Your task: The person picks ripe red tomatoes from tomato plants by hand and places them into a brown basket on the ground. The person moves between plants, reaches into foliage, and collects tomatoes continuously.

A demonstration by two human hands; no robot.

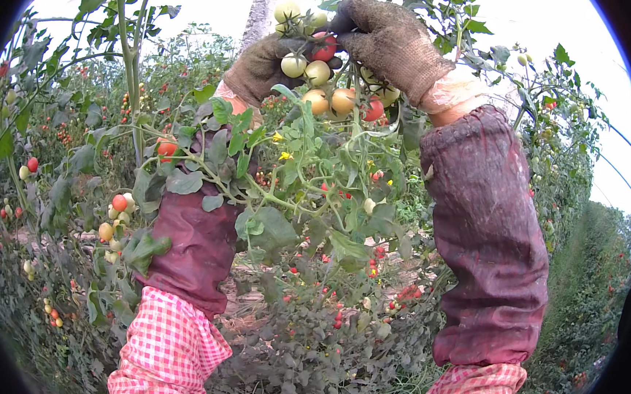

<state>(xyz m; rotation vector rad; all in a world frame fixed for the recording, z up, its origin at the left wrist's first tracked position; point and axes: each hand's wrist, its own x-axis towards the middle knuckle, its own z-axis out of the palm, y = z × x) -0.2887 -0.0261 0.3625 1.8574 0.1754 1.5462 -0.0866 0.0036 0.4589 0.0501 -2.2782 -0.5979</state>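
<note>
Both my hands are raised at the top centre in soiled knit work gloves. My left hand (270,65) cups a cluster of small tomatoes from behind, with fingertips showing past the fruit. The cluster holds pale green tomatoes (317,72) and one red tomato (324,46). From the right, my right hand (394,46) pinches at the cluster's stalk beside the red tomato; the exact contact is partly hidden by its fingers. Just below hang orange tomatoes (343,100) and another red tomato (373,110), close under my right hand.
A leafy tomato branch (271,196) with yellow flowers crosses in front of my left forearm. Thick stems (129,68) rise at left, with another tomato cluster (118,221) lower down. A pale post (263,6) stands behind my hands. Dense plants line both sides.
</note>
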